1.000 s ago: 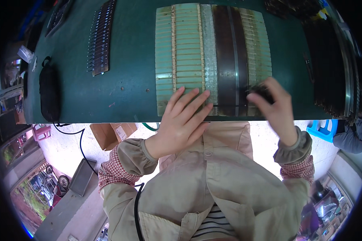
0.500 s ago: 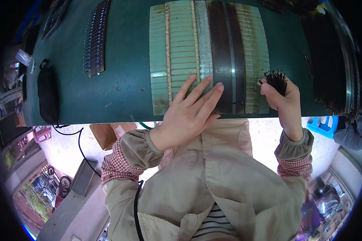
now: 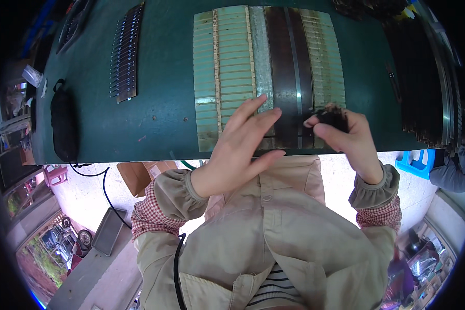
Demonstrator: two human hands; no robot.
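Note:
A slotted board [image 3: 204, 67] lies in front of me, pale green with rows of cross grooves and a dark brown band [image 3: 284, 62] carrying a thin metal strip. My left hand [image 3: 237, 142] rests over its near left part, fingers spread and holding nothing. Over the near right part, my right hand [image 3: 350, 138] is closed round a bunch of thin black stick-like pieces [image 3: 332, 120], blurred by motion. Thumb and fingertips meet at the left of the bunch; whether they pinch a single piece is unclear. A dark thin line shows in the board's near edge by my left thumb.
On the green table [image 3: 165, 67], a strip holding a row of thin pieces [image 3: 126, 57] lies at the left, beside a black pouch [image 3: 63, 124] with a cable. Stacked dark strips [image 3: 423, 82] line the right side, with tweezers-like tools [image 3: 393, 82] next to them. A blue stool [image 3: 416, 163] stands below.
My right hand has moved left with the bunch, from beyond the board's right edge to over it. My left hand has shifted slightly, its thumb further from the fingers.

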